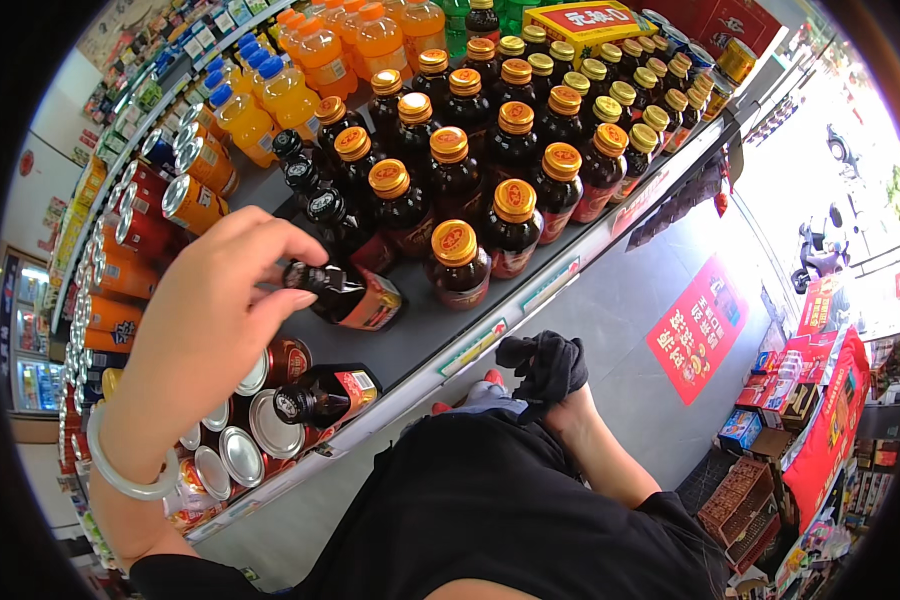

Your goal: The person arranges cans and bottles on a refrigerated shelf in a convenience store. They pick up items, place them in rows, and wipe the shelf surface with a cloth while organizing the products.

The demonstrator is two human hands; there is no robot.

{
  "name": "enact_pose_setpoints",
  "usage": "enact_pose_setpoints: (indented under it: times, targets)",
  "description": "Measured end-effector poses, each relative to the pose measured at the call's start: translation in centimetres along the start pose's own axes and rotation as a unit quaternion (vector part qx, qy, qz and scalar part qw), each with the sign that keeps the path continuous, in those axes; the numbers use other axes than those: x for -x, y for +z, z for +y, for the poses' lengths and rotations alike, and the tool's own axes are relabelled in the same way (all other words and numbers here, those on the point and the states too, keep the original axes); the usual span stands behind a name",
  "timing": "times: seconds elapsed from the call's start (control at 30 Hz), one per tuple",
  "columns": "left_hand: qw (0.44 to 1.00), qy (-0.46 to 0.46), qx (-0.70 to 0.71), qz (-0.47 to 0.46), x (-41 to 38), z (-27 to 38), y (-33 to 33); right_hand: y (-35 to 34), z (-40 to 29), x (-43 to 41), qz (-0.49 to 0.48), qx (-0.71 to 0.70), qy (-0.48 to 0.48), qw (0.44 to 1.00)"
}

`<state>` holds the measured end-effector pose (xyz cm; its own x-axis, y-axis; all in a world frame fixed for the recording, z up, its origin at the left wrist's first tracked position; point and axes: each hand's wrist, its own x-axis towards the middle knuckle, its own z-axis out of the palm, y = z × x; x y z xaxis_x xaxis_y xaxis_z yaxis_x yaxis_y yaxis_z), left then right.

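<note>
My left hand (221, 277) has its thumb and fingers around the black cap of a dark glass bottle (364, 300), which tilts on the grey shelf (412, 341). White bangle (131, 480) circles that wrist. Nearer the shelf's front edge stands another black-capped bottle (337, 394), beside tins (276, 424) with silver lids. Rows of brown bottles with gold caps (454, 244) fill the shelf beyond. Black glove or cloth (547, 367) covers my right hand (562, 390), which is beyond the shelf edge in front of my body; its fingers' grip cannot be made out.
Orange drink bottles (382, 49) and blue-capped bottles (289, 94) stand farther back. Cans (195, 202) line the left. A price-label rail (484, 349) runs along the shelf edge. On the floor lies a red printed mat (696, 330); boxes and a brown basket (735, 502) stand at right.
</note>
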<state>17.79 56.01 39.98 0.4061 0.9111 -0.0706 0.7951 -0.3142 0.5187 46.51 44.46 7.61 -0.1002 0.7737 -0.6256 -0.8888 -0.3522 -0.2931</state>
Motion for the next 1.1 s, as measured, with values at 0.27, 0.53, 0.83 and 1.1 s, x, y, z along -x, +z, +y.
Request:
enact_pose_setpoints:
  times: [0.27, 0.53, 0.83, 1.1]
  targets:
    - [0.996, -0.061, -0.040, -0.057, 2.8, -2.3, -2.1, 0.8, -0.5, 0.0, -0.033, 0.105, -0.050, 0.993]
    - [0.995, -0.016, -0.064, -0.069, 3.9, -2.9, -2.2, 2.7, -0.4, 0.8, -0.030, 0.160, -0.044, 0.986]
    - [0.996, 0.069, -0.036, 0.034, -1.2, -1.6, -1.2, 1.0, 0.0, 0.2, 0.005, 0.070, 0.009, 0.998]
    - [0.986, 0.110, -0.113, 0.052, -5.3, -3.4, 1.0, 3.1, -0.2, 1.1, -0.017, 0.119, -0.035, 0.992]
